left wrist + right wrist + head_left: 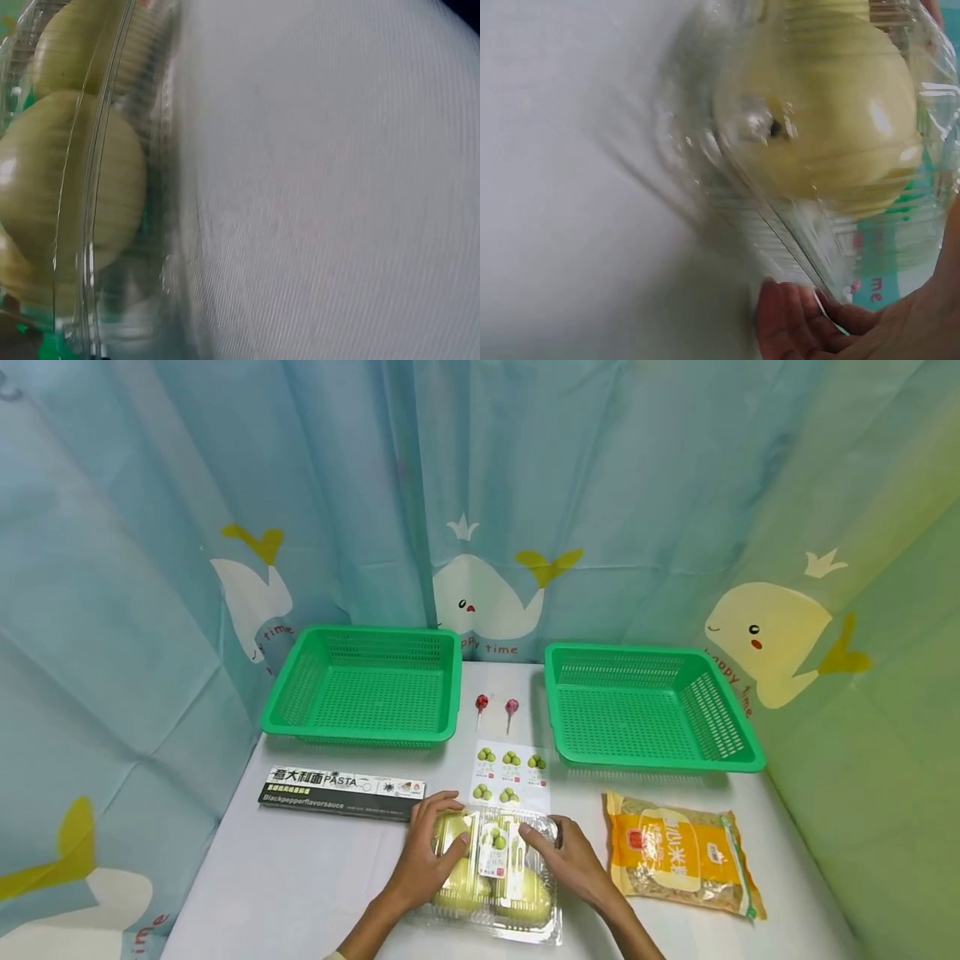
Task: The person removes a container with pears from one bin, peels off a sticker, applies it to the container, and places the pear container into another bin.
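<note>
A clear plastic clamshell box (pixel 517 902) holds several large yellow-green fruits (pixel 825 105) and carries a label (pixel 493 852) with green fruit printed on its lid. My left hand (pixel 429 860) grips its left side, thumb over the lid. On the opposite side my right hand (pixel 573 864) grips the box, thumb also on top. In the right wrist view, the fingers (pixel 780 319) curl at the box's edge. The left wrist view shows the fruit through the ribbed plastic wall. Just behind the box lies a sheet of matching fruit labels (pixel 510 768), partly overlapped by it.
Two green baskets (pixel 360 739) (pixel 660 764) stand at the back left and back right. Two lollipops (pixel 482 702) (pixel 512 706) lie between them. A black-and-white pasta box (pixel 341 793) is at left, an orange bag of grain (pixel 682 856) at right. Curtains surround the white table (pixel 277 885).
</note>
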### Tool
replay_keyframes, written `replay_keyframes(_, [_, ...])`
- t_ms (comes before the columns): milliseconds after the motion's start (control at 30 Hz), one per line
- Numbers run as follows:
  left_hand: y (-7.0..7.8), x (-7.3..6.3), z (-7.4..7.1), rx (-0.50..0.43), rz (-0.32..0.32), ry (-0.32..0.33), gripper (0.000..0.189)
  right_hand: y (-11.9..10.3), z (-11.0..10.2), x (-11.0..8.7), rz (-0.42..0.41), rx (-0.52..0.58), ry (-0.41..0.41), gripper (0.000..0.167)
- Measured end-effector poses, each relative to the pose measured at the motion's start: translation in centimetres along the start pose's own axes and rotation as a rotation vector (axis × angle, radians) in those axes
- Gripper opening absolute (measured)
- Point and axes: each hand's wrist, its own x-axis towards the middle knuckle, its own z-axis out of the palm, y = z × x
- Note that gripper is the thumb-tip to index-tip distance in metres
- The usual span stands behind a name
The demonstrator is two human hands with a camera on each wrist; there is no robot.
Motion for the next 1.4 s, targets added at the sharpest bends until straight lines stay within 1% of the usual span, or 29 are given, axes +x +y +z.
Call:
replay_keyframes(67, [-0.1,-0.1,0.2,-0.029,-0.014,0.026,0.039,0.1,0.2,0.0,0.013,0.077,-0.006,0.062])
replay_keyframes(100, [-0.1,-0.1,0.2,-0.043,-0.018,0.04,0.04,0.1,0.4,-0.1,0.018,0.097,-0.002,0.062])
replay_keyframes(167, [-0.1,-0.1,0.4,-0.077,-0.029,0.067,0.042,0.1,0.6,-0.4,0.043,0.108,0.022,0.07])
replay_keyframes(233, [-0.2,-0.2,0.5,-0.104,-0.031,0.094,0.042,-0.1,0.7,-0.8,0.068,0.086,0.06,0.08])
replay_keyframes(300, [-0.2,-0.2,0.6,-0.121,-0.023,0.119,0.042,-0.3,0.8,-1.0,0.093,0.102,0.068,0.086])
replay_keyframes(367, [-0.2,-0.2,0.7,-0.13,-0.017,0.135,0.041,-0.4,0.8,-1.1,0.118,0.14,0.064,0.089])
replay_keyframes(500, [-0.2,-0.1,0.7,-0.147,-0.017,0.129,0.04,-0.3,0.9,-1.1,0.119,0.253,0.047,0.086])
replay_keyframes(600, [0.0,0.3,0.3,-0.161,-0.02,0.11,0.041,0.1,0.9,-0.8,0.081,0.325,0.033,0.077])
replay_keyframes(733, [0.3,1.7,-0.7,-0.158,-0.009,0.084,0.042,0.4,0.8,-0.5,0.057,0.376,0.04,0.063])
replay_keyframes(867, [0.7,3.4,-1.6,-0.133,-0.012,0.062,0.045,0.3,0.3,-0.5,0.056,0.374,0.077,0.06])
replay_keyframes(1000, [0.8,5.0,-1.6,-0.122,-0.027,0.059,0.048,0.1,-1.1,-0.6,0.041,0.387,0.094,0.06])
replay_keyframes(1167, [0.7,6.8,-0.8,-0.154,-0.033,0.041,0.047,-0.3,-4.2,-1.3,0.018,0.414,0.086,0.062])
replay_keyframes(1300, [0.5,8.6,0.6,-0.223,-0.071,-0.014,0.048,-0.7,-7.4,-2.0,0.005,0.404,0.11,0.058])
replay_keyframes(1400, [0.5,10.0,2.2,-0.254,-0.124,-0.063,0.05,-0.8,-9.7,-2.5,0.0,0.417,0.146,0.05])
